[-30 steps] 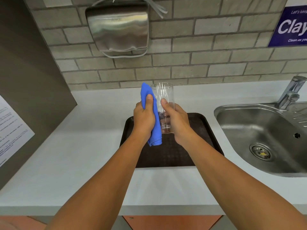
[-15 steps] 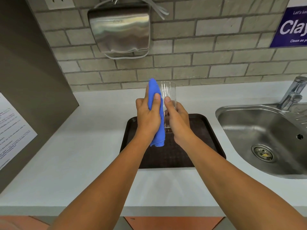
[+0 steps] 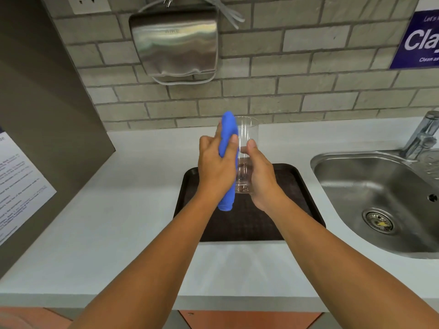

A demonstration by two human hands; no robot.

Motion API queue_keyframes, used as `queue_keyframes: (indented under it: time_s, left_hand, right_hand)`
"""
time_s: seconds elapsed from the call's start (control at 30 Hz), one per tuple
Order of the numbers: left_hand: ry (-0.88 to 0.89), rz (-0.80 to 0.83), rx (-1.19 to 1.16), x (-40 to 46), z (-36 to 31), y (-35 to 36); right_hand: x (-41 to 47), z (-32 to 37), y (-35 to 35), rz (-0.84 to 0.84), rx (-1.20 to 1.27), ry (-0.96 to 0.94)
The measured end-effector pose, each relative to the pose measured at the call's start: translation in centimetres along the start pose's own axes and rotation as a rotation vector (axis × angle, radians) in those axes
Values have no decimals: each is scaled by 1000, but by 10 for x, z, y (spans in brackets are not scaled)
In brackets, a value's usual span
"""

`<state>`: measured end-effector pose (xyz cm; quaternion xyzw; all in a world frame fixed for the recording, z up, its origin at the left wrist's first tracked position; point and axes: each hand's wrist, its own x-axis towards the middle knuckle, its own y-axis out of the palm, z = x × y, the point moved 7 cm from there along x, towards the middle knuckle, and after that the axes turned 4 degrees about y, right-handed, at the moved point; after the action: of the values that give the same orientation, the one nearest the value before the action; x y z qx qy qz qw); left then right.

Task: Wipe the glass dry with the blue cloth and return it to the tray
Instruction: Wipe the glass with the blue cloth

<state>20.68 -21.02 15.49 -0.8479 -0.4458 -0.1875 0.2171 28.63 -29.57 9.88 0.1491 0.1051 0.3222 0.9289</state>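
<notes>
A tall clear glass point(image 3: 247, 136) is held upright above the dark brown tray point(image 3: 297, 186). My right hand point(image 3: 261, 176) grips its lower half from the right. My left hand point(image 3: 215, 169) presses a folded blue cloth point(image 3: 228, 131) flat against the glass's left side. The cloth reaches from just above the rim down past the base, where its end hangs free. The glass's lower left side is hidden behind the cloth and my fingers.
The tray lies on a white counter point(image 3: 114, 210). A steel sink point(image 3: 380, 198) with a tap point(image 3: 422, 134) is at the right. A steel hand dryer point(image 3: 174, 41) hangs on the brick wall. A grey panel with a paper notice point(image 3: 21, 186) stands at the left.
My left hand with the cloth has slid up along the glass's side. The glass stays upright in my right hand. The view has shifted slightly.
</notes>
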Motion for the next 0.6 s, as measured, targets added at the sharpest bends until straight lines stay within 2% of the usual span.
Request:
queue_keyframes:
  time_s: [0.03,0.07,0.2,0.27,0.37,0.53,0.6]
  left_hand:
    - [83,-3,23,-1,-6,1]
    - [83,-7,10,0,-6,0]
    - [-389,-19,-179,12,22,-10]
    - [-462,0,-208,11,26,-8]
    - [-452,10,-262,7,25,-4]
    - [-355,-44,-241,4,25,-9]
    - [-316,-67,-192,3,25,-12]
  right_hand:
    - [-1,1,1,14,-9,-3]
    - [-3,1,2,28,-1,2]
    - [-8,1,9,142,146,53]
    - [-8,0,11,187,172,67]
    - [-7,1,11,159,136,74]
    - [-4,5,-6,-113,3,-31]
    - [-3,3,-5,-96,-65,-22]
